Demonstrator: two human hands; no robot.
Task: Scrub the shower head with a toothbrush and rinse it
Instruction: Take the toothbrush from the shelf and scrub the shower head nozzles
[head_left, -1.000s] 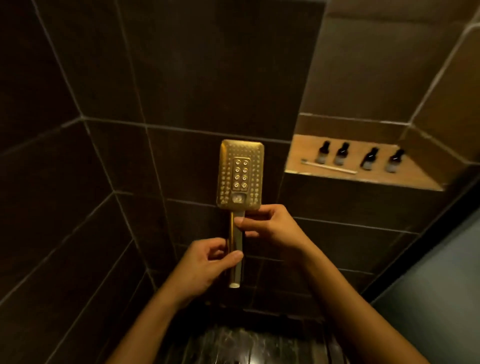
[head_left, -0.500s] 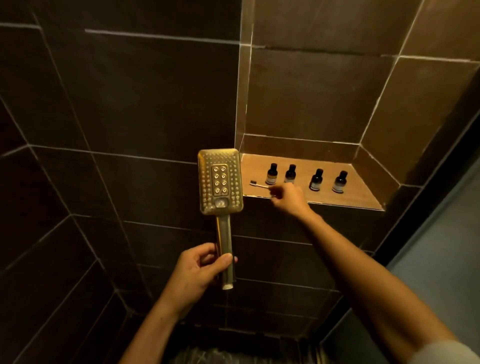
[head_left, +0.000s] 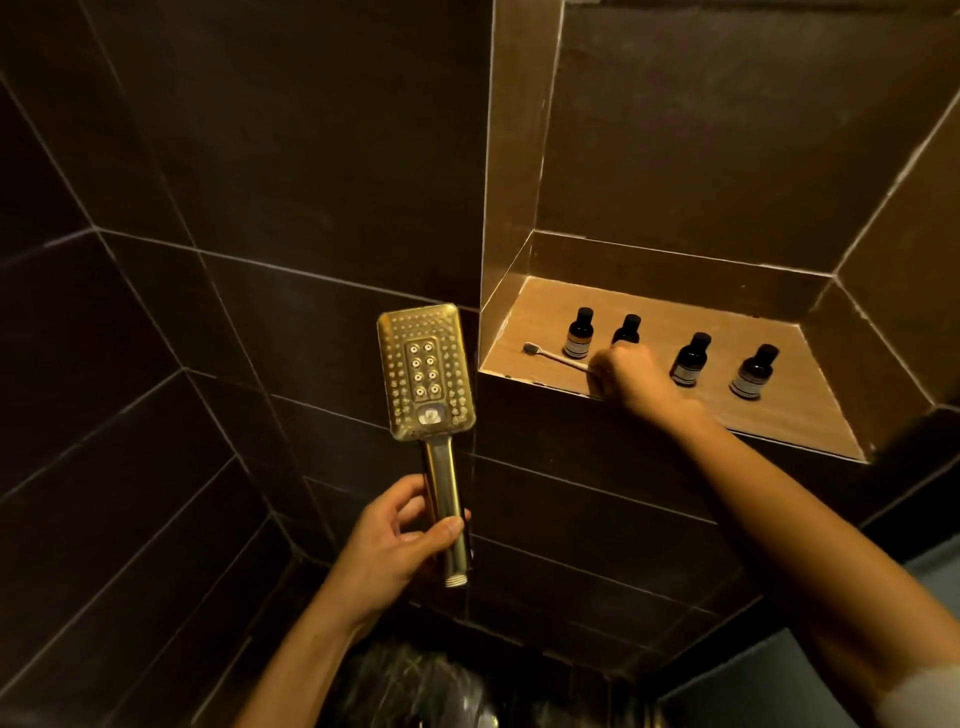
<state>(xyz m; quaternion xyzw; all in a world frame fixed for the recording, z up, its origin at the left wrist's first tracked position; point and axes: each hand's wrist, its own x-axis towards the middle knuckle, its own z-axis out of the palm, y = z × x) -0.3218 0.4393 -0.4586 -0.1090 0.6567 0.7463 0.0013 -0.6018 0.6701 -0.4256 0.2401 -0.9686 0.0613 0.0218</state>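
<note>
A gold rectangular shower head (head_left: 426, 371) stands upright in the middle of the view, its nozzle face toward me. My left hand (head_left: 392, 545) grips its handle near the threaded bottom end. A light toothbrush (head_left: 551, 355) lies on the floor of the wall niche (head_left: 519, 338), bristle end to the left. My right hand (head_left: 631, 374) reaches into the niche with its fingers curled round the toothbrush's handle end. The rest of that handle is hidden under the hand.
Several small dark bottles (head_left: 691, 359) stand in a row on the niche floor behind and right of my right hand. Dark tiled walls surround the shower. A dark, shiny floor (head_left: 415, 686) lies below.
My right hand left the shower head handle, reached right into the niche and closed on the toothbrush handle. The view has turned toward the niche; my left hand kept its grip.
</note>
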